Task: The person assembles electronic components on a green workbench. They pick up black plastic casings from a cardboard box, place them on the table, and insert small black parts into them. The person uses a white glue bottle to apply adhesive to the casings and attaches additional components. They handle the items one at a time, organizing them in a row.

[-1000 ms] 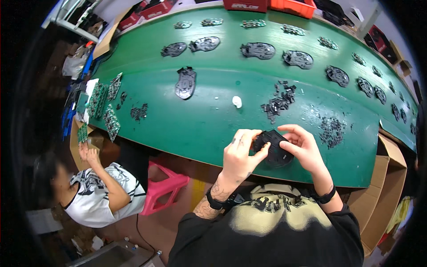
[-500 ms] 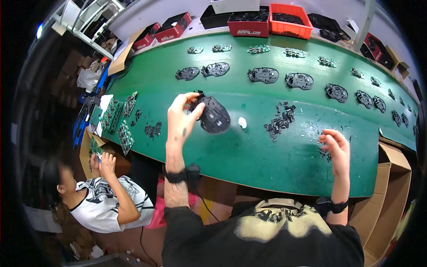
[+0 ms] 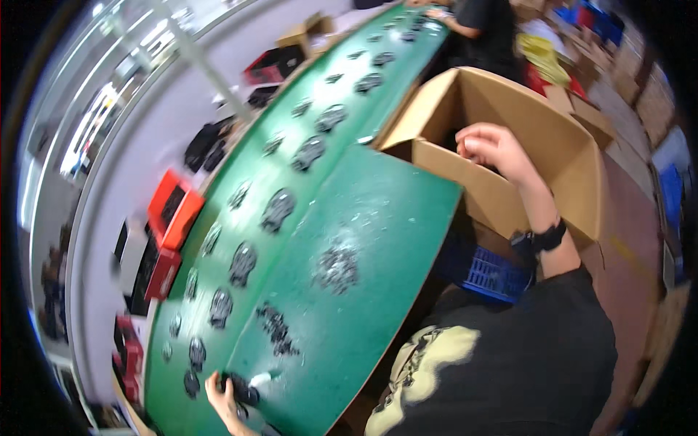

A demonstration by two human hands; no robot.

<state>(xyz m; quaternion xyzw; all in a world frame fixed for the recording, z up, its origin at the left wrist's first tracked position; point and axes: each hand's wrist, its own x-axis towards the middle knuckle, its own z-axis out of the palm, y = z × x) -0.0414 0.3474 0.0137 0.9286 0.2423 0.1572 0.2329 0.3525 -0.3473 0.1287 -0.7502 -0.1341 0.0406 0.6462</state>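
Observation:
At the lower edge of the view, my left hand (image 3: 224, 403) grips a black computer mouse base (image 3: 244, 391) just over the green worktable (image 3: 371, 291). A small white piece (image 3: 260, 379) lies beside that base. Far to the right, my right hand (image 3: 500, 152) hangs at the opening of a cardboard box (image 3: 472, 192), its fingers curled together. Whatever those fingers hold, if anything, does not show. Between the hands lie a pile of small black parts (image 3: 276, 330) and a pile of small shiny parts (image 3: 337, 269).
More mouse bases (image 3: 278, 210) and green circuit boards (image 3: 239, 195) run in two rows along the table. Behind them stand an orange bin (image 3: 190, 218) and red boxes (image 3: 163, 275). A blue basket (image 3: 497, 275) sits below the table edge. Another person (image 3: 483, 33) works at the far end.
The view has swung to the right, bringing the cardboard box into the middle. My right hand has moved from over the table to the box. My left hand still holds the mouse base.

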